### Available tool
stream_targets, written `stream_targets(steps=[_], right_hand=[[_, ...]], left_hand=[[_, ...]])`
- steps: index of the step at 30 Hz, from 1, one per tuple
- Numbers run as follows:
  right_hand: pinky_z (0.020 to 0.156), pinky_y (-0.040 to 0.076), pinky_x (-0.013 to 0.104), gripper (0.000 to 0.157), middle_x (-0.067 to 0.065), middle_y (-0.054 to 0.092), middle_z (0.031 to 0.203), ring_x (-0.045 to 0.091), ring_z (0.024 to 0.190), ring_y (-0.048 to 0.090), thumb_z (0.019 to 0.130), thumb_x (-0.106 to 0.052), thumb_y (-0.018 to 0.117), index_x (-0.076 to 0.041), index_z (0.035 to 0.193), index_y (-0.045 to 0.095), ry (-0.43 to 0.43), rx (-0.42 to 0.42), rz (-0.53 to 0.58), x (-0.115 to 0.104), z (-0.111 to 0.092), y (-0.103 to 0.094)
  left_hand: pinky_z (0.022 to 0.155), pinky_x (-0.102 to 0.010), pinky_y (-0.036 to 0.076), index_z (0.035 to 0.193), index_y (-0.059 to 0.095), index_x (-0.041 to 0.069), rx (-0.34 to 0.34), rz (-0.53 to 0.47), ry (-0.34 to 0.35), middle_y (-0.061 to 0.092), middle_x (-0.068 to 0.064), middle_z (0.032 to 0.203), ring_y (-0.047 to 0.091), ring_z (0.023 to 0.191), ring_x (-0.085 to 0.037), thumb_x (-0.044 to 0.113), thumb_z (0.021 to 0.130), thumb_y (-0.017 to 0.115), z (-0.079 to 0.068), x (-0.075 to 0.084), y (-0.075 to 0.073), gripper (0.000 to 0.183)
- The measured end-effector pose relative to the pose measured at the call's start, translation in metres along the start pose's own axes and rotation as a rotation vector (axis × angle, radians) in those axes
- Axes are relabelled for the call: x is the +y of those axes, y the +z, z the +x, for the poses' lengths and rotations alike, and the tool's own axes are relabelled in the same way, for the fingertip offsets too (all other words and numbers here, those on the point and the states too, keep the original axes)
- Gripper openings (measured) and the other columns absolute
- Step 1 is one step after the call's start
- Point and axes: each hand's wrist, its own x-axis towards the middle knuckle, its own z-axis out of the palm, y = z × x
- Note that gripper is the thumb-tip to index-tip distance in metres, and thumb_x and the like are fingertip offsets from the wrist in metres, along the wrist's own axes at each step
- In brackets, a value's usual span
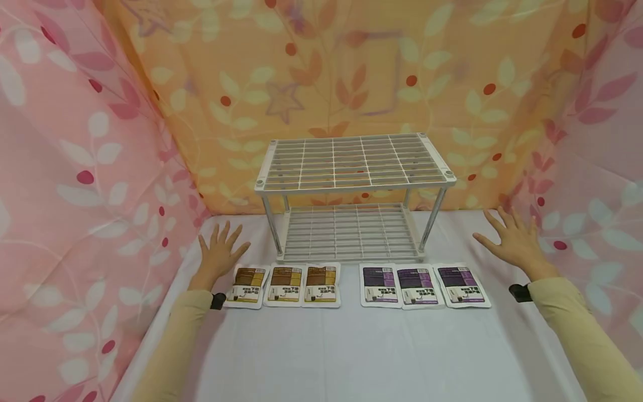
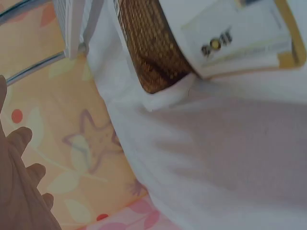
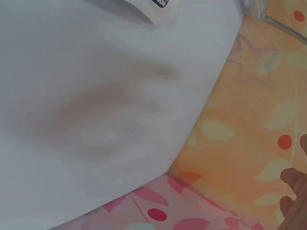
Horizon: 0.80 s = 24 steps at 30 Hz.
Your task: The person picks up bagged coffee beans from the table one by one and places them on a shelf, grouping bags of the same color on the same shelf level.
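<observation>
My left hand [image 1: 219, 255], fingers spread, hovers over the left of the table beside a row of three brown-and-yellow labelled pouches [image 1: 283, 286]. The nearest brown pouch [image 2: 156, 48] shows large in the left wrist view, apart from the fingers. On the far right my right hand [image 1: 513, 244] is spread too, holding nothing. Nearest to it lies the rightmost of three purple-labelled pouches [image 1: 462, 286]. Behind both rows stands a white two-tier wire rack [image 1: 351, 187] on metal legs. Only fingers of each hand show at the edges of the wrist views.
A white cloth covers the table [image 1: 346, 352]. Behind the rack hangs an orange patterned curtain [image 1: 201, 111], with pink patterned curtains at the left [image 1: 75, 223] and right [image 1: 598, 184]. A dark wrist strap [image 1: 521, 292] sits at the right cuff.
</observation>
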Motion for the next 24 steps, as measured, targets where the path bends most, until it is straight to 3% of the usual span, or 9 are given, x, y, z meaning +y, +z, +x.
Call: stream_targets(steps=[8,12,19,24], right_hand=[[0.091,-0.022,0.059,0.074,0.023,0.012,0.142,0.035,0.130,-0.014,0.081,-0.056,0.043,-0.018,0.140,0.020,-0.001,0.038,0.029,-0.005,-0.007,0.010],[0.094,-0.019,0.059,0.071,0.024,0.017,0.140,0.041,0.130,-0.004,0.082,-0.052,0.047,-0.015,0.138,0.026,0.000,0.098,0.074,-0.011,-0.011,0.017],[0.097,0.002,0.065,0.059,0.029,0.028,0.133,0.044,0.128,0.012,0.081,-0.037,0.056,-0.007,0.130,0.040,-0.012,0.218,0.215,-0.033,-0.016,0.022],[0.089,0.018,0.067,0.049,0.030,0.035,0.128,0.047,0.122,0.022,0.083,-0.027,0.056,-0.003,0.124,0.046,0.017,0.266,0.334,-0.052,-0.023,0.026]], left_hand=[[0.094,-0.064,-0.013,0.140,0.019,0.024,0.020,-0.042,-0.004,0.008,-0.011,0.146,-0.009,0.133,-0.030,0.054,0.085,0.039,-0.007,0.010,0.010,0.066],[0.095,-0.065,-0.009,0.140,0.021,0.023,0.068,-0.050,0.008,0.014,-0.012,0.145,-0.004,0.133,-0.031,0.052,0.085,0.042,-0.007,0.014,0.016,0.065],[0.096,-0.065,-0.001,0.139,0.025,0.020,0.113,-0.079,0.009,0.019,-0.016,0.143,0.008,0.131,-0.036,0.052,0.086,0.042,-0.013,0.024,0.025,0.064],[0.097,-0.064,0.006,0.138,0.026,0.016,0.117,-0.130,-0.005,0.023,-0.018,0.141,0.017,0.128,-0.038,0.050,0.086,0.043,-0.023,0.037,0.029,0.064]])
